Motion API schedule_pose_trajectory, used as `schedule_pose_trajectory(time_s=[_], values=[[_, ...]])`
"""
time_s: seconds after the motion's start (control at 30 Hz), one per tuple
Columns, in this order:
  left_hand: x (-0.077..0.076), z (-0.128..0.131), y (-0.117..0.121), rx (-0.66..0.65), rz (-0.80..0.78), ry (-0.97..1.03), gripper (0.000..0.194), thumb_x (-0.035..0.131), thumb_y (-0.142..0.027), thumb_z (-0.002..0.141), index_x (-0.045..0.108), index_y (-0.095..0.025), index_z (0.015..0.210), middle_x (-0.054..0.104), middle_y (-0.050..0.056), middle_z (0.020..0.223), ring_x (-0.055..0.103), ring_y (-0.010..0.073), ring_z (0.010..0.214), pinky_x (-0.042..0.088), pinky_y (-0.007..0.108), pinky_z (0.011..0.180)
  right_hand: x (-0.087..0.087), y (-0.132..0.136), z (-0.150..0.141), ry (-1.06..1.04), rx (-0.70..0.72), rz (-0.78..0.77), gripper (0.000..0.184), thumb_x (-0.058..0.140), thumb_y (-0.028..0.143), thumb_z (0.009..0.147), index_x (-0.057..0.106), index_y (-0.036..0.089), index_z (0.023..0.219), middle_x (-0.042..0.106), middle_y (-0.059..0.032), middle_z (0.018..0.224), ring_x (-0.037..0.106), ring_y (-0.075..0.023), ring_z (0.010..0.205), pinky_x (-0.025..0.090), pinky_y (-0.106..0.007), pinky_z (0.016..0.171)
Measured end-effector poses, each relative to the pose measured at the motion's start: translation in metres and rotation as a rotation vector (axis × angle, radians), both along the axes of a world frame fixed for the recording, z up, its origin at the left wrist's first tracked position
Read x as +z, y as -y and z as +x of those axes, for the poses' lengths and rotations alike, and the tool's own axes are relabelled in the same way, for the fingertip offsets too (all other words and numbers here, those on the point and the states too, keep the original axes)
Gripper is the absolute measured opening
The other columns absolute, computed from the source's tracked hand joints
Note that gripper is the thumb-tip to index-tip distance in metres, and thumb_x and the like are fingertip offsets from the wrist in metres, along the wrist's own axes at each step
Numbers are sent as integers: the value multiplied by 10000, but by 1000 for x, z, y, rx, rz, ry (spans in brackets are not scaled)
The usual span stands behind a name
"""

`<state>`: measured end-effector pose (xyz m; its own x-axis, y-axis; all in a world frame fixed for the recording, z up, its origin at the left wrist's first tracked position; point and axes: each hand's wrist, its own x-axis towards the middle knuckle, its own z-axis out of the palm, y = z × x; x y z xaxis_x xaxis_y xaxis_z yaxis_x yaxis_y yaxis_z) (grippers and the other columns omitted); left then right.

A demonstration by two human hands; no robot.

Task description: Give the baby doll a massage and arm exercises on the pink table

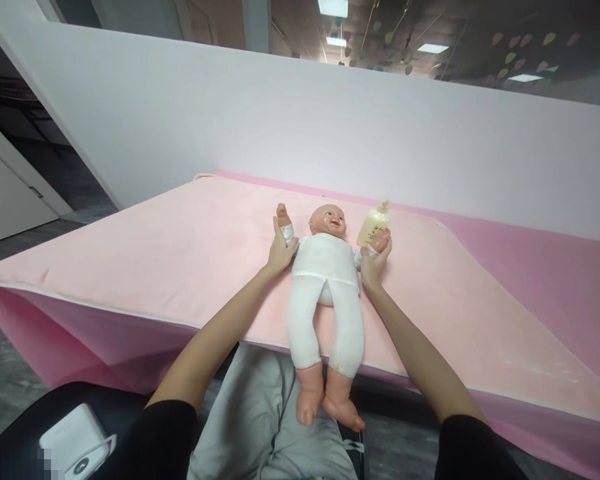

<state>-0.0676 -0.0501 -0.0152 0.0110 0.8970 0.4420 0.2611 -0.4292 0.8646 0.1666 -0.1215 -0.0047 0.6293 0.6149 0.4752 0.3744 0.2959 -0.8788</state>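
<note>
A baby doll [326, 267] in a white top and white leggings lies face up on the pink padded mat [205, 233], its bare feet hanging past the front edge. My left hand [281, 250] is closed around the doll's forearm on the left, with the doll's small hand showing above my fingers. On the other side, my right hand [377, 263] is wrapped round the doll's other forearm. Just behind that doll hand stands a pale yellow pump bottle [373, 225], its lower part partly hidden.
A white wall panel [330, 127] rises behind the table, with glass above it. Pink cloth [555, 267] shows beyond the mat at the right. A white device with a cable [75, 437] rests on a black seat at lower left.
</note>
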Motion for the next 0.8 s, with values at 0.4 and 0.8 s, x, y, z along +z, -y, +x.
schedule_pose_trajectory(time_s=[0.4,0.8], values=[[16,13,17,49,292,-788,621,359,-79,826,398,-345,1386,467,64,1329,490,255,1079,449,373,882,5,-3,-2,702,190,-166,626,411,31,674,566,225,1250,634,-55,1010,540,-213,951,421,-330,867],[18,9,18,-41,210,-635,621,409,-126,820,362,-342,1401,491,73,1275,516,263,1086,448,371,877,3,-3,3,635,219,-149,671,422,47,651,519,221,1292,623,-54,1097,539,-219,1006,424,-352,910]])
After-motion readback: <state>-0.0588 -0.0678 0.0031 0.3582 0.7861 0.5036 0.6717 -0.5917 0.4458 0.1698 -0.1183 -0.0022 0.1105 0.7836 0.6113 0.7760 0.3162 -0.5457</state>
